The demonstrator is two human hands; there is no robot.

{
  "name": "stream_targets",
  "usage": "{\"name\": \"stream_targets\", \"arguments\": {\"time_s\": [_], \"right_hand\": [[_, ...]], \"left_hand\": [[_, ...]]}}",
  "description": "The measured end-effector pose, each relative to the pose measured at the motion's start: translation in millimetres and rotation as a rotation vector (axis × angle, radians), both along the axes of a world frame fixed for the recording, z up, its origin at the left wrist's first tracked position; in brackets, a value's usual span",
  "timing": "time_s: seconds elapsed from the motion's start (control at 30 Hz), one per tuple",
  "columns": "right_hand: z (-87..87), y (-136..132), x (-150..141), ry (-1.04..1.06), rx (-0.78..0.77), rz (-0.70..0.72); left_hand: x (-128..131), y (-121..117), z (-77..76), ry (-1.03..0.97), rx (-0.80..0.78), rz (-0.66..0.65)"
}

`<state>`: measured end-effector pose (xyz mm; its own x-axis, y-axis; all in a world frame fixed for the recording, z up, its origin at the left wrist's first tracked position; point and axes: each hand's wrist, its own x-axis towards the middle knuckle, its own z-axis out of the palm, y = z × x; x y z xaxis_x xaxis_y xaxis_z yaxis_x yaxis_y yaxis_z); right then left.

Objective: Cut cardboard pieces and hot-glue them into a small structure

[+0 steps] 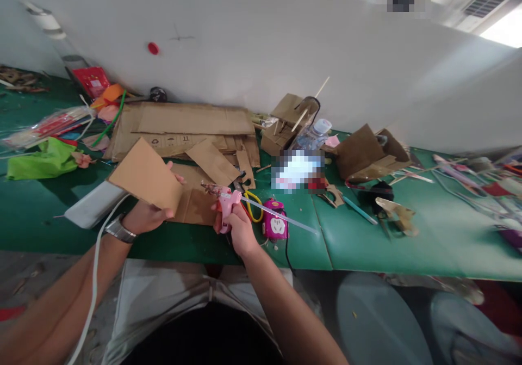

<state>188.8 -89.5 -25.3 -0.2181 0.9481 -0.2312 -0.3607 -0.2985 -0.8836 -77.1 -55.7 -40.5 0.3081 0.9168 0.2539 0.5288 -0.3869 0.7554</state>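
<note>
Forearms [69, 294] angled inward; left hand [149, 218] gripping, thumb [165, 213] pointing right; right hand [238, 226] curled in grip

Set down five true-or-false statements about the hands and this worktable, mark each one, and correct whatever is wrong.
1. The right hand holds a pink glue gun. True.

2. The left hand holds a bottle. False: it holds a flat piece of cardboard.

3. A long translucent glue stick juts from the back of the glue gun. True.

4. The watch is worn on the right wrist. False: it is on the left wrist.

5. The tabletop is bright red. False: it is green.
</note>
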Motion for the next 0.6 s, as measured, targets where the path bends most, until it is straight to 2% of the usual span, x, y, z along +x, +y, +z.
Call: {"name": "stream_targets", "arguments": {"time_s": [0.07, 0.2, 0.6], "right_hand": [[-1.0, -0.5, -0.4, -0.005, 0.011, -0.009], [-2.3, -1.1, -1.4, -0.02, 0.022, -0.027], [-3.5, 0.9, -2.2, -0.009, 0.028, -0.003]], "left_hand": [[4.3, -1.4, 3.5, -0.041, 0.023, -0.045], [10.3, -0.8, 9.6, 0.095, 0.01, -0.088], [26.0, 0.9, 13.8, 0.21, -0.08, -0.059]]}}
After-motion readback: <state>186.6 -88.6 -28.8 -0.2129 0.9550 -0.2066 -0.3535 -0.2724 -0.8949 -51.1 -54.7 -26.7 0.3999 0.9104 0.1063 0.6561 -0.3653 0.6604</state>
